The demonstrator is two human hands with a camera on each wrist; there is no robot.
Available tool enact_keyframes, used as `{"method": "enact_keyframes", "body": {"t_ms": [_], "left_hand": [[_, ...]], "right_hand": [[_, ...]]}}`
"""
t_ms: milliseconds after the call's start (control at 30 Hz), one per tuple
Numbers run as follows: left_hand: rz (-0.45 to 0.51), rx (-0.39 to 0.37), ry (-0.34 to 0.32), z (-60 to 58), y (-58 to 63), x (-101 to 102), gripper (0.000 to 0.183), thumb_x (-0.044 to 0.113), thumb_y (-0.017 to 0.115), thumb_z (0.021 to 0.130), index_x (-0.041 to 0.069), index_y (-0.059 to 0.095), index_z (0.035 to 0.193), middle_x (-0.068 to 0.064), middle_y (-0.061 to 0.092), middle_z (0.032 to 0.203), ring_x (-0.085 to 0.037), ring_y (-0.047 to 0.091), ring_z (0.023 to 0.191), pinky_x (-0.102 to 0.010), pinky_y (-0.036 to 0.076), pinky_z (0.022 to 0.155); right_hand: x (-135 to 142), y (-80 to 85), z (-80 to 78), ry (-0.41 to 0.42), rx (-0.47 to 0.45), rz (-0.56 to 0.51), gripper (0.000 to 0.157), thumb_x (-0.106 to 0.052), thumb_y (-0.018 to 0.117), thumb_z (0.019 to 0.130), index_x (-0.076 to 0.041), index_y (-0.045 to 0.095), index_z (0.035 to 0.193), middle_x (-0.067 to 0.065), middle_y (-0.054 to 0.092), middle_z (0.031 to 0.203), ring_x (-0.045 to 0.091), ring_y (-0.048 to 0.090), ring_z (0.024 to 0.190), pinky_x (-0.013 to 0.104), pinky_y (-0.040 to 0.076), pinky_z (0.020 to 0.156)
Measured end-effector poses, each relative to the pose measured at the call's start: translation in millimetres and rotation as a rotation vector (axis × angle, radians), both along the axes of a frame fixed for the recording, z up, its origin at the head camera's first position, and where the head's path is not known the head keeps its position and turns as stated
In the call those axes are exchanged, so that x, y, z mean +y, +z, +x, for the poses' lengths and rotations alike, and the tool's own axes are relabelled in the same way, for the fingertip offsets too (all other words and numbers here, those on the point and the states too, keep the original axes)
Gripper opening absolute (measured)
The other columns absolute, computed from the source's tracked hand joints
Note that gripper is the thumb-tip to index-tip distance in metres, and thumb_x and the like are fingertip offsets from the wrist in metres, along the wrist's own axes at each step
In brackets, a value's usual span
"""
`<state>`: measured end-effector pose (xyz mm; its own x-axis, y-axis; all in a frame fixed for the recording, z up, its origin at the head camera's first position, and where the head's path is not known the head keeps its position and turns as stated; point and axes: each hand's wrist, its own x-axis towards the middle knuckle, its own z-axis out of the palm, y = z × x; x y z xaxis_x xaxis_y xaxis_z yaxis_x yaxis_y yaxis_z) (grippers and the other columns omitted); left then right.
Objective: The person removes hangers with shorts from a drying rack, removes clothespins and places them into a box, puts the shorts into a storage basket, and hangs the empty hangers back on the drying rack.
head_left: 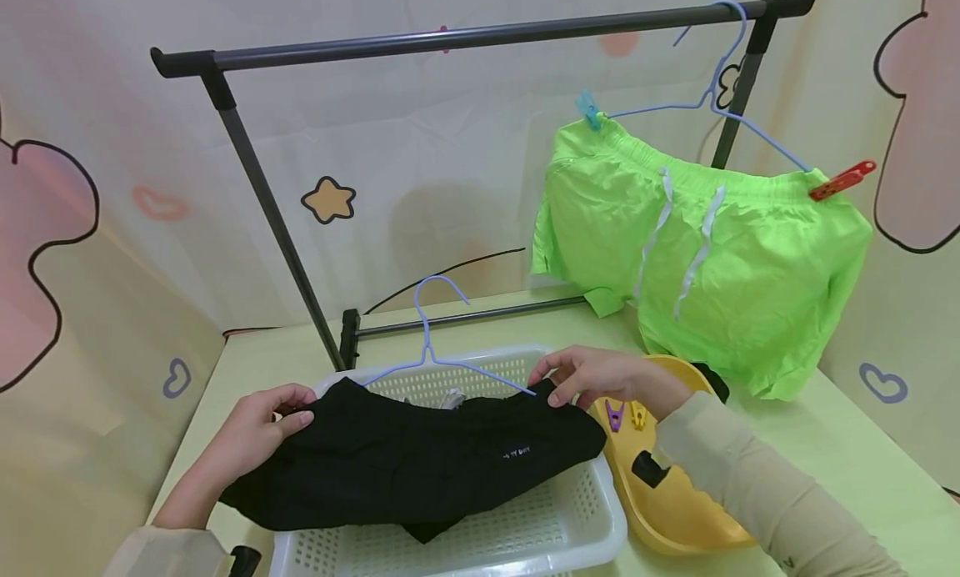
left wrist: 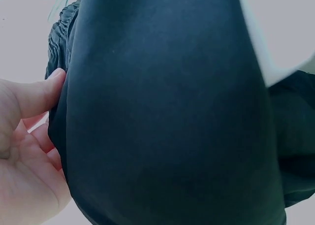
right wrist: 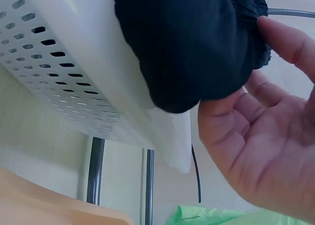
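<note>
I've got the left hand (head_left: 258, 425) pinching one top corner of the black shorts (head_left: 420, 464) and the right hand (head_left: 596, 375) pinching the other, so they're spread between the two, right over the white basket (head_left: 536, 527). There's a hanger (head_left: 426, 343) between the hands too, one tip just beside the right, and a yellow basin (head_left: 663, 514) below the right hand.

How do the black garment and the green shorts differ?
The left hand and right hand hold the black garment; the green shorts hang from the rack. The green shorts show white drawstrings; the black garment shows small pale lettering. Both have gathered waistbands.
</note>
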<state>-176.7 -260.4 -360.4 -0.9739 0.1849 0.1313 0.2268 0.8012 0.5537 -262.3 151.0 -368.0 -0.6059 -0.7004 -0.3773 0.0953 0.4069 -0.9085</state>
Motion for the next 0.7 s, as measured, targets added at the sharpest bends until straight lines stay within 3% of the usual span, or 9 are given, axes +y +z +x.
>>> {"method": "enact_keyframes", "body": {"t_ms": [333, 700], "left_hand": [[0.062, -0.070, -0.010, -0.1, -0.4, -2, 0.010, 0.008, 0.059, 0.083, 0.006, 0.059, 0.093, -0.003, 0.059, 0.084, -0.015, 0.049, 0.076, -0.028, 0.040, 0.065], [0.221, -0.175, -0.112, -3.0, 4.7, 0, 0.018, 0.011, 0.056, 0.085, 0.002, 0.055, 0.101, -0.007, 0.056, 0.090, -0.010, 0.048, 0.080, -0.022, 0.043, 0.070]], "right_hand": [[-3, 0.2, 3.0, 0.014, 0.085, -0.021, 0.035, -0.006, 0.060, 0.077, 0.002, 0.049, 0.110, -0.004, 0.052, 0.074, 0.007, 0.043, 0.057, 0.019, 0.036, 0.048], [-1, 9.9, 4.9, 0.066, 0.139, -0.090, 0.034, -0.003, 0.058, 0.079, 0.007, 0.047, 0.109, -0.005, 0.051, 0.076, 0.004, 0.039, 0.052, 0.017, 0.034, 0.045]]}}
